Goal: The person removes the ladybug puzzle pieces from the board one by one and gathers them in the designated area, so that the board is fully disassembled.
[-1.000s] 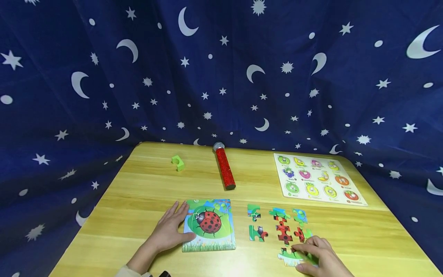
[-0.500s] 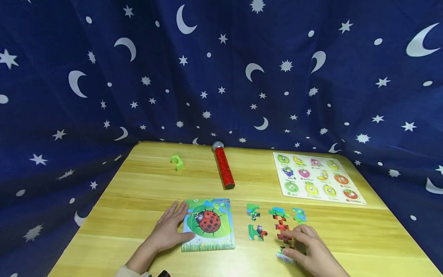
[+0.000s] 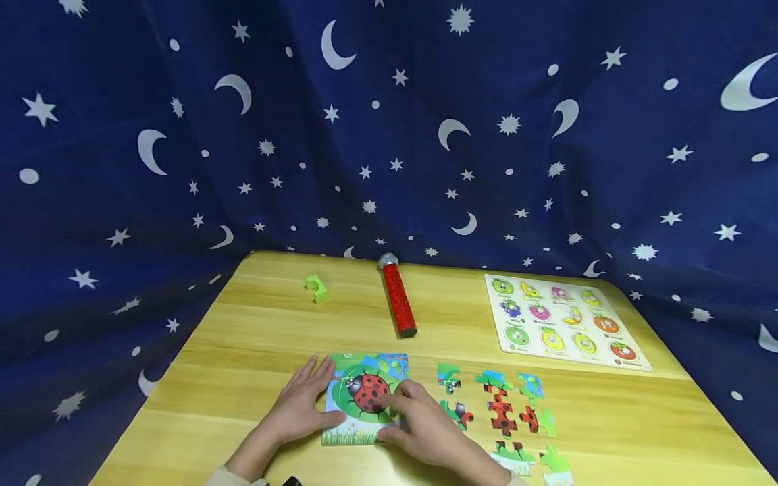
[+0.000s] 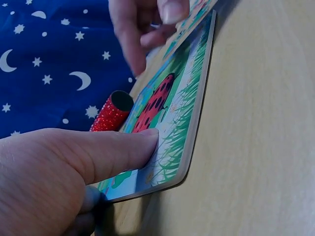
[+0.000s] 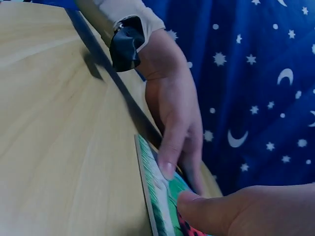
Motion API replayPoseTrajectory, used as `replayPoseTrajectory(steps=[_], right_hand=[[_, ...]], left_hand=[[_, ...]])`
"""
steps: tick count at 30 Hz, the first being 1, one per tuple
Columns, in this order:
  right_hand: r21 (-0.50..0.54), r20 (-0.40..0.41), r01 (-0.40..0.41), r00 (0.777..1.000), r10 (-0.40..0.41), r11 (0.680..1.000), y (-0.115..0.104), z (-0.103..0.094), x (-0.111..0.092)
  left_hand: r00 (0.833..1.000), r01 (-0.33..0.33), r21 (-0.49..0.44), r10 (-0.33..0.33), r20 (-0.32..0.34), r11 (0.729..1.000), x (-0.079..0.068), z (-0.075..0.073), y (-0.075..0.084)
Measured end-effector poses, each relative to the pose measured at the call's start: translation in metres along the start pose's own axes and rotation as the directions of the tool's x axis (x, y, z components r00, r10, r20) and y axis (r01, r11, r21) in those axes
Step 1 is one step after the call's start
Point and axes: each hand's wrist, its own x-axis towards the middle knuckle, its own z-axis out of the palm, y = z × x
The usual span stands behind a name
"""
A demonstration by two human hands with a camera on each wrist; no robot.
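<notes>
A square ladybug picture board [image 3: 358, 432] lies in front of me. My left hand [image 3: 298, 408] rests on its left side, fingers fairly straight along the edge and thumb [image 4: 128, 145] lying on the picture. Over the board's right part is my right hand [image 3: 419, 425], index finger near the printed ladybug and thumb by the lower right; I see nothing held in it. In the left wrist view, the right hand [image 4: 142, 29] appears above the board's far end. To the right lie loose jigsaw pieces with ladybug parts, including a red centre piece [image 3: 502, 415] and a lower piece [image 3: 513, 459].
A red glittery microphone [image 3: 398, 300] lies behind the board. Farther left is a green notched block [image 3: 316, 288]. A fruit peg puzzle [image 3: 565, 320] occupies the table's back right. A dark blue curtain [image 3: 389, 135] with moons and stars stands behind the wooden table [image 3: 243, 337].
My right hand has moved left from the loose jigsaw pieces to over the picture board, uncovering the lower right pieces. The left hand has stayed in place.
</notes>
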Motion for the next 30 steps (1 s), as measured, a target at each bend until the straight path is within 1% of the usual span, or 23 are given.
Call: replayPoseTrajectory(steps=[4,8,14,17,19,25,30], right_hand=[[-0.018,0.01,-0.013,1.0,0.014,1.0,-0.004,0.011,0.01],[-0.041,0.009,-0.017,1.0,0.017,0.999,-0.004,0.018,0.013],[-0.051,-0.018,0.015,1.0,-0.016,0.999,-0.005,0.022,0.015],[-0.063,-0.034,0.042,0.998,-0.045,0.997,-0.006,0.023,0.016],[-0.063,-0.044,0.047,0.998,-0.05,0.997,-0.006,0.024,0.016],[-0.046,-0.05,-0.004,0.999,0.002,0.999,-0.009,0.027,0.017],[-0.045,-0.018,-0.02,1.0,0.019,0.999,-0.012,0.03,0.021]], left_hand=[[1.0,-0.011,0.018,0.011,0.002,1.0,0.0,0.002,-0.002],[1.0,-0.015,0.024,0.016,-0.006,1.0,0.001,0.004,-0.001],[1.0,-0.002,0.026,0.003,-0.019,1.0,0.001,0.002,0.0],[1.0,0.0,0.032,0.001,-0.019,0.999,0.0,0.002,0.0],[1.0,-0.001,0.035,0.002,-0.015,0.999,0.0,0.002,-0.001],[1.0,-0.012,0.05,0.013,-0.02,0.999,0.0,0.0,0.0],[1.0,-0.02,0.052,0.021,-0.016,0.998,0.0,0.001,-0.001]])
